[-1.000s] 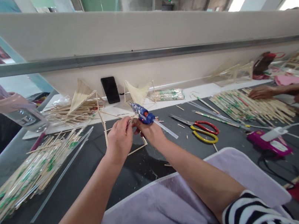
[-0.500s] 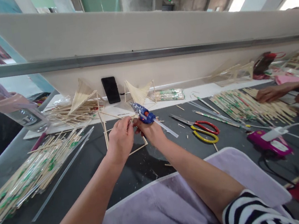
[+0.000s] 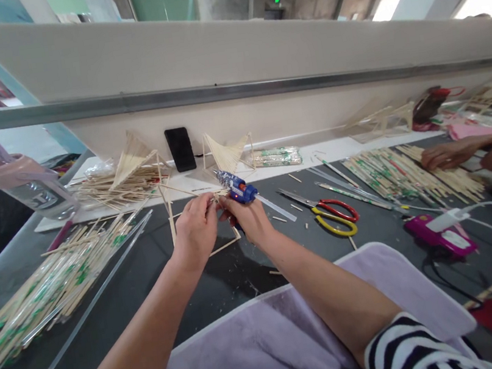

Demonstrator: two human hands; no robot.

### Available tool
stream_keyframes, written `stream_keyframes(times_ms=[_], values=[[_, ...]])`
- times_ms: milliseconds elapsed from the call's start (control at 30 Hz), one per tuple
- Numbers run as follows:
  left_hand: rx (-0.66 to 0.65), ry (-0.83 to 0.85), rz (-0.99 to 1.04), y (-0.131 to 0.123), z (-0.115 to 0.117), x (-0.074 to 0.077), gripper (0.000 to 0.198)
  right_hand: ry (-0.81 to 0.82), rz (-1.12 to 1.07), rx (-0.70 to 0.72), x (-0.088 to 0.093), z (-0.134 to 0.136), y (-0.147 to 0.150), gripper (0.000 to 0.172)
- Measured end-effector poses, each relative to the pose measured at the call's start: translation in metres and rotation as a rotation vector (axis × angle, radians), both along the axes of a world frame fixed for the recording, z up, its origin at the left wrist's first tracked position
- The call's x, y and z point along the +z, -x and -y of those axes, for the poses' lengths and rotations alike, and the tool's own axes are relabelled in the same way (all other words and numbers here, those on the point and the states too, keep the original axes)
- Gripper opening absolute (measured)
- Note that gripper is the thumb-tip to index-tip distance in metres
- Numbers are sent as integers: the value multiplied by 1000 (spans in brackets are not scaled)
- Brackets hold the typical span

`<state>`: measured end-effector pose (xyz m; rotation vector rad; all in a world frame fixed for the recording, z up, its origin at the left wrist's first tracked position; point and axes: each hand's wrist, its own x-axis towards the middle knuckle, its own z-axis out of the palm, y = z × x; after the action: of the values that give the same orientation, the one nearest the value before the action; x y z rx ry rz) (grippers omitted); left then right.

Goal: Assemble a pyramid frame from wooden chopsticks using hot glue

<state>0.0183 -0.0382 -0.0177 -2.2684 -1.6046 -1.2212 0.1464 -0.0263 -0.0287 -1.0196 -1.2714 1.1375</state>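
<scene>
My right hand (image 3: 247, 214) is closed around a blue hot glue gun (image 3: 241, 190), whose nozzle points up and to the left. A clear glue stick (image 3: 277, 207) juts from its back end. Close beside it, my left hand (image 3: 195, 226) pinches a thin wooden stick frame (image 3: 170, 220) at a joint between the two hands. The fingertips nearly meet, and the exact spot they hold is partly hidden. More of the frame's sticks show below and left of my hands, near the dark tabletop.
Scissors (image 3: 331, 216) with red and yellow handles lie to the right. Bundled sticks (image 3: 57, 280) are at the left, beside a bottle (image 3: 34, 188). A phone (image 3: 180, 149) leans at the back near a finished stick model (image 3: 225, 150). Another person's hand (image 3: 447, 154) rests on sticks at right.
My hands stay close together with the glue gun and frame, barely moving. The whole view has shifted slightly. At the right, the other person's second hand has moved a little.
</scene>
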Motion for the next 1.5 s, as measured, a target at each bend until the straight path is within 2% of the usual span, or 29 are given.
stream_keyframes(times_ms=[367, 667, 1500], values=[[20, -45, -41, 0, -1, -1, 20, 45, -1, -32, 2, -4, 2, 15], [31, -38, -39, -1, 0, 0, 19, 79, 11, -68, 8, -1, 4, 16], [26, -40, -32, -1, -1, -1, 20, 81, 48, -50, 6, 0, 3, 21]])
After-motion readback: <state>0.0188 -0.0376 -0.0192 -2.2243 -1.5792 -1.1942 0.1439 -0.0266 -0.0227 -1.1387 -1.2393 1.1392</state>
